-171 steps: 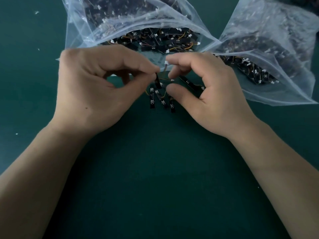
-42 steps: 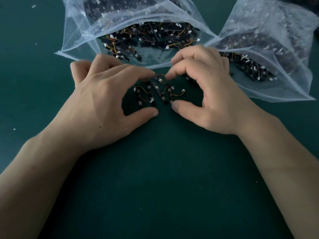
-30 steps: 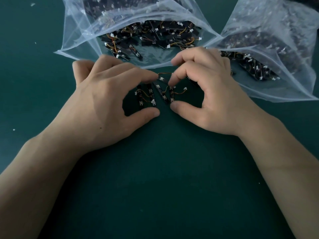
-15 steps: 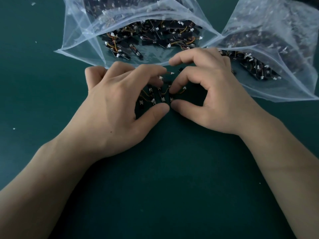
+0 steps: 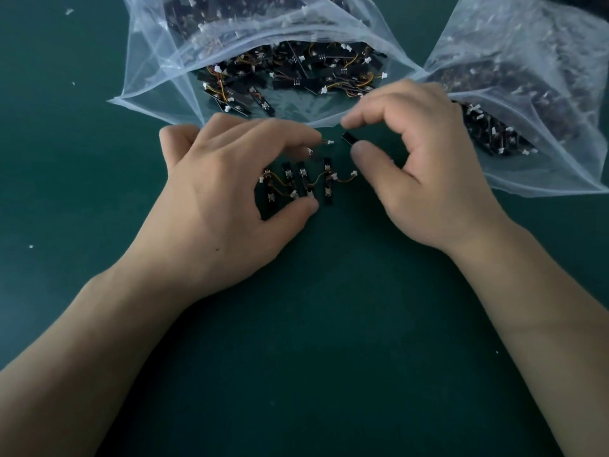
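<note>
Half a second ago both hands were bunched over the row (image 5: 298,183) of small boards in mid-frame; now they have drawn apart and the row lies in the open on the bench (image 5: 313,341), four boards side by side, linked by orange wires. The right hand (image 5: 425,166) has risen a little and pinches a loose board (image 5: 348,139) between forefinger and thumb, just above the row. The left hand (image 5: 227,199) holds a white plug (image 5: 330,142) at its forefinger tip, fingers narrow, thumb resting at the row's lower end. Plug and board are near each other but apart, so the next link looks about to be joined. Two open bags (image 5: 158,77) of boards lie across the top.
</note>
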Tool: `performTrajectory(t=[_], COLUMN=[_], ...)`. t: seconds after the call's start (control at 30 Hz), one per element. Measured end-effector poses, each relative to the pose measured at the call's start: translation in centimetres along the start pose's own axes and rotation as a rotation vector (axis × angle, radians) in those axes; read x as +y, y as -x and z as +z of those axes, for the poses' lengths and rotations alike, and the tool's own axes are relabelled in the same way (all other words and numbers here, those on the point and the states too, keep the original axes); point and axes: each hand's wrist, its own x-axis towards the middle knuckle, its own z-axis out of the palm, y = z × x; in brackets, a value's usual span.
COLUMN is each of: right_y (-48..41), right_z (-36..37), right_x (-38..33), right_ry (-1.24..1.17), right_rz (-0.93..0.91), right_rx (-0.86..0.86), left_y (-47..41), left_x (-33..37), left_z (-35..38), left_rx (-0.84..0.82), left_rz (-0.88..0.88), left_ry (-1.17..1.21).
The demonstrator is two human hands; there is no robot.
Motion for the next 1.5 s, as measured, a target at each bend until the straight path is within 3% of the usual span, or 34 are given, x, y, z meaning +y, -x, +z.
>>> performTrajectory(t=[0.27, 0.47, 0.9, 1.1, 1.23, 1.5], right_y=[-0.3, -0.1, -0.2, -0.2, -0.3, -0.2], right_z=[0.1, -0.3, -0.2, -0.1, -0.1, -0.1], right_x=[0.0, 0.4, 0.1, 0.3, 0.5, 0.5], right_ry=[0.078, 0.107, 0.038, 0.046, 0.035, 0.001], right_rz=[0.124, 0.264, 0.294, 0.298, 0.295, 0.316], right_rx=[0.106, 0.001, -0.012, -0.018, -0.015, -0.019], left_y=[0.0, 0.0, -2.1, -3.2, -3.1, -2.8], left_x=[0.1, -0.1, -0.6, -1.0, -1.4, -1.5], left_z=[-0.2, -0.5, -0.9, -0.6, -0.3, -0.6], left_rx=[0.056, 0.027, 0.043, -0.091, -0.108, 0.04], left_rz=[-0.078, -0.1, -0.053, 0.058, 0.059, 0.086], left_ry=[0.013, 0.019, 0.135, -0.111, -0.087, 0.074])
